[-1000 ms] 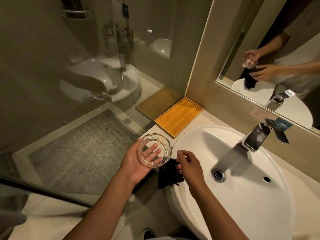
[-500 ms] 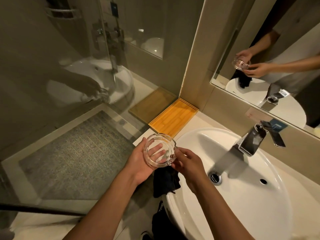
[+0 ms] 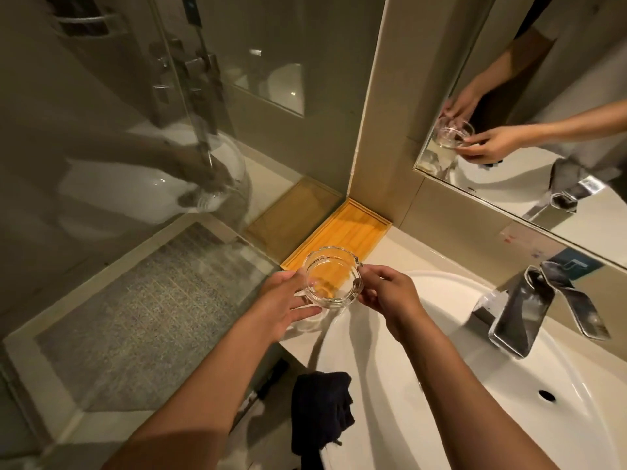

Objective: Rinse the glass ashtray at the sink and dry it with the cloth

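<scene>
Hands first, from the head camera: your left hand (image 3: 283, 305) and your right hand (image 3: 386, 295) both gripped the glass ashtray (image 3: 331, 277), the left cupping it from its left side and underneath, the right pinching its rim on the right with thumb and fingertips. You held the ashtray mouth-up and slightly tilted, in the air above the counter corner, just in front of the near end of the yellow wooden tray (image 3: 342, 232) and beside the left rim of the white sink (image 3: 509, 418). Through the clear glass you could see the tray's colour. The dark cloth (image 3: 320, 410) was draped over the front edge of the sink, below your forearms, apart from both hands. The chrome faucet (image 3: 529, 307) stood at the back right of the basin, and no water showed at its spout. In the mirror (image 3: 543, 96) your two hands appeared again, holding the ashtray between them.
</scene>
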